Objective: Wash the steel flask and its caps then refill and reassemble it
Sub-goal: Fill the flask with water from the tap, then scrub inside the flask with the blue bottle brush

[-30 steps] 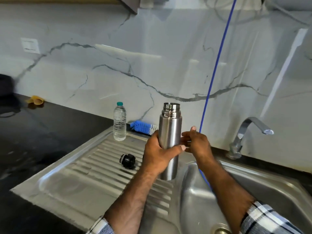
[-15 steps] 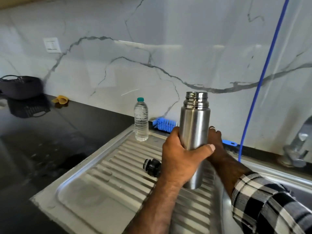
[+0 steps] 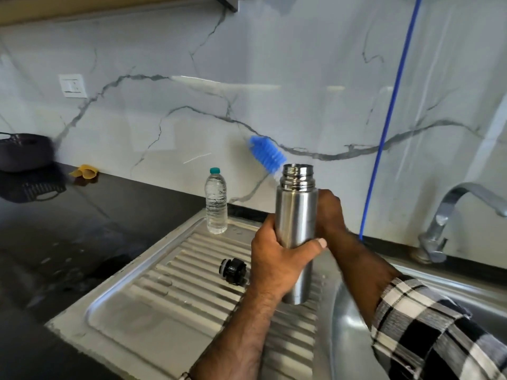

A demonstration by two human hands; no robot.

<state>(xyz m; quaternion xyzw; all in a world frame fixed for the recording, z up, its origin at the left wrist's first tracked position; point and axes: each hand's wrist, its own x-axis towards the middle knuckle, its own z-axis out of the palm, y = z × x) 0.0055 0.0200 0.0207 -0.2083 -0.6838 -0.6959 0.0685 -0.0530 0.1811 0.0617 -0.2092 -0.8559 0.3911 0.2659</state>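
Upright above the ribbed steel drainboard (image 3: 170, 292), the uncapped cylindrical steel flask (image 3: 296, 215) is clasped by the left hand (image 3: 277, 267), thumb across its front. Behind it, the right hand (image 3: 330, 212) is mostly hidden; whether it holds the blue bristled bottle brush (image 3: 267, 153) raised beside the flask's mouth cannot be told. A black round cap (image 3: 233, 270) lies on the drainboard, near a clear plastic water bottle (image 3: 216, 201).

Single head-worn wide-angle view; faces forward and down, close over the sink drainboard (image 3: 170, 305); marble wall (image 3: 301, 64) behind.
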